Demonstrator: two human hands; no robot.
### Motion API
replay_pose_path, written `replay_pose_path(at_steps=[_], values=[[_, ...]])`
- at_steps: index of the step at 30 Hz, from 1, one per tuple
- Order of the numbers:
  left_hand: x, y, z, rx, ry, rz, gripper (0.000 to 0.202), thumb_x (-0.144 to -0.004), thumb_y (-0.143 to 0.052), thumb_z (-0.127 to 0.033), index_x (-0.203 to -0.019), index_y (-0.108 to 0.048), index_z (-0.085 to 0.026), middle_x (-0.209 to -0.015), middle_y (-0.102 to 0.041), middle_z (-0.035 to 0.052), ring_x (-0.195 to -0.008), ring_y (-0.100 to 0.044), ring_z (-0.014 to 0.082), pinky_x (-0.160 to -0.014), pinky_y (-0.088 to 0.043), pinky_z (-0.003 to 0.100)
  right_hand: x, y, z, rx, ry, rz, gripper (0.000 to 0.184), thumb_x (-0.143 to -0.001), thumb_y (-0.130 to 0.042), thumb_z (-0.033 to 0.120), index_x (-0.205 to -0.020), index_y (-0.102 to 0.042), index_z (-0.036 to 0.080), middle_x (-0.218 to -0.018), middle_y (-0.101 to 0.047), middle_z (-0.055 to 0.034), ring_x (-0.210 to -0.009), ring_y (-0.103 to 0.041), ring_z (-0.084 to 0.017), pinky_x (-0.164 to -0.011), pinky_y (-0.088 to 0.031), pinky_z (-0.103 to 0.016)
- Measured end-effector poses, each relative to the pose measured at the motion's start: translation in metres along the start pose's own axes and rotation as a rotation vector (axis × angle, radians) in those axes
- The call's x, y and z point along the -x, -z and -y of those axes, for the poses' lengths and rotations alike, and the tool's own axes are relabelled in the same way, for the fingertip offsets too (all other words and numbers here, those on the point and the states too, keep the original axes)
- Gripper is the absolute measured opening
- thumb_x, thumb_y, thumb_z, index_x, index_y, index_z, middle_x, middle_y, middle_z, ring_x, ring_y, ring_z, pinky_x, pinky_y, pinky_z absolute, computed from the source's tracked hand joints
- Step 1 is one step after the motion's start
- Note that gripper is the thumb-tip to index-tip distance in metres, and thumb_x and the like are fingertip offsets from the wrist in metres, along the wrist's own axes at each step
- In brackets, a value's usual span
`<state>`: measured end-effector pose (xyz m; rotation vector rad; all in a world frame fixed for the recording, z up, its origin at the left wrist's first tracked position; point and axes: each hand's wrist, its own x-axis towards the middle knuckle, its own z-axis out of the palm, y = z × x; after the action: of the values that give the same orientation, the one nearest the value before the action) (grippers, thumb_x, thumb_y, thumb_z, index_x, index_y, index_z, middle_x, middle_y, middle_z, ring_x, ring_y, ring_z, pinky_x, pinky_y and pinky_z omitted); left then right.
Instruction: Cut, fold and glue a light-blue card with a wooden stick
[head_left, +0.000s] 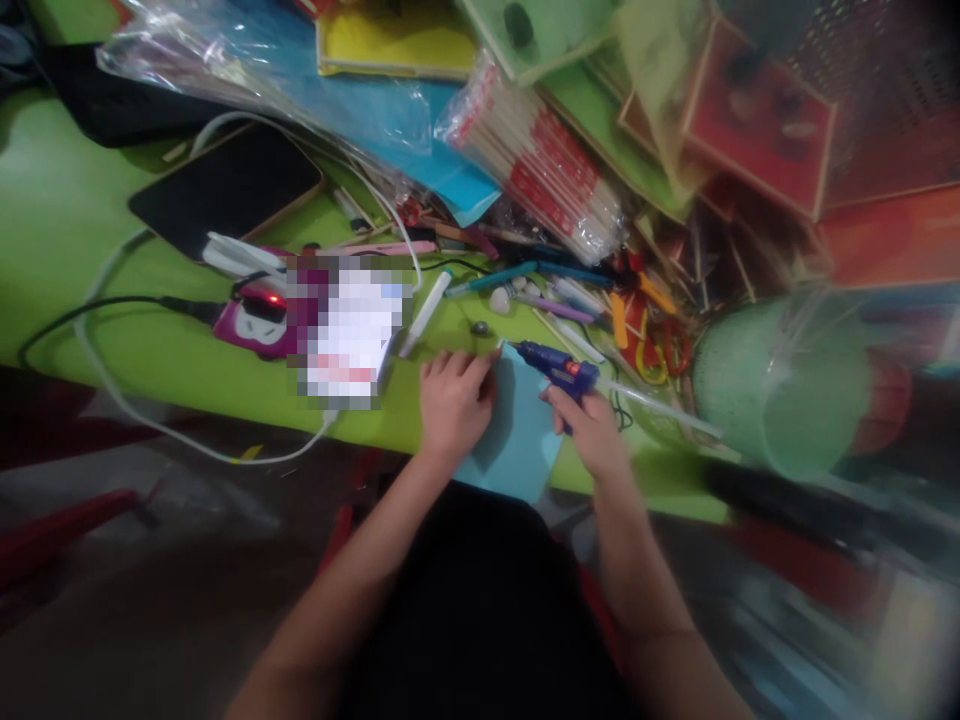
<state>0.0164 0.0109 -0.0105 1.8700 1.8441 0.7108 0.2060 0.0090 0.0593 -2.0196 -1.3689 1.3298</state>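
Note:
My right hand [598, 432] is wrapped round the handle of a blue hot glue gun [556, 364], whose nozzle points left. A long pale glue stick [664, 405] sticks out of its back end. Under the gun lies a light blue sheet [517, 430] at the table's near edge, and the nozzle is over its top left corner. My left hand [456, 405] rests at the sheet's left edge with its fingers curled and pressed together. Its fingertips are close to the nozzle; whatever they pinch there is too small to make out.
On the green table [56, 235], left, are a purple power strip [281, 335] with cables, a black tablet [229, 190] and a blurred-out phone [349, 335]. Pens, scissors [660, 350] and packed wooden sticks [536, 155] lie beyond my hands. A green bin [776, 385] stands right.

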Motion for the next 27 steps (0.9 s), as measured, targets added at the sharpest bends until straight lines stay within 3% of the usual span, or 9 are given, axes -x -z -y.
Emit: replay_pose_path(at_steps=[4,8,14,27], values=[[-0.0006,-0.0001,-0.0006,0.000,0.002,0.000,0.032,-0.094,-0.059,-0.019,-0.120,-0.075,-0.029,-0.093,-0.073,0.0068,-0.093,-0.063,0.0272,-0.079,-0.038,0.041,0.0010,0.0012,-0.0025,0.016,0.000,-0.016,0.052,-0.087,-0.063,0.071,-0.064,-0.057,0.025,-0.051,-0.055,0.0002,-0.066,-0.063,-0.021,-0.062,-0.045,-0.032],[-0.0006,-0.0004,-0.0004,-0.006,0.001,-0.004,0.031,-0.095,-0.059,-0.019,-0.119,-0.075,-0.029,-0.091,-0.072,0.0065,-0.091,-0.063,0.0271,-0.078,-0.038,0.041,0.0058,0.0059,-0.0054,0.005,-0.013,-0.036,0.050,-0.087,-0.064,0.070,-0.067,-0.060,0.024,-0.051,-0.053,0.0017,-0.059,-0.058,-0.018,-0.060,-0.044,-0.031],[0.0002,-0.0010,0.0015,0.005,-0.006,0.004,0.030,-0.095,-0.059,-0.020,-0.119,-0.075,-0.029,-0.092,-0.071,0.0071,-0.093,-0.062,0.0275,-0.078,-0.037,0.041,0.0081,0.0060,-0.0006,-0.145,0.002,-0.019,0.046,-0.087,-0.066,0.064,-0.103,-0.074,0.022,-0.070,-0.067,-0.0001,-0.055,-0.051,-0.013,-0.058,-0.045,-0.030],[0.0000,-0.0004,0.0010,-0.019,-0.028,-0.019,0.032,-0.094,-0.061,-0.017,-0.119,-0.077,-0.030,-0.089,-0.071,0.0061,-0.091,-0.061,0.0267,-0.077,-0.036,0.040,0.0035,0.0043,0.0016,-0.072,-0.003,-0.006,0.046,-0.087,-0.066,0.066,-0.073,-0.069,0.022,-0.051,-0.055,0.0019,-0.056,-0.055,-0.016,-0.060,-0.047,-0.031]])
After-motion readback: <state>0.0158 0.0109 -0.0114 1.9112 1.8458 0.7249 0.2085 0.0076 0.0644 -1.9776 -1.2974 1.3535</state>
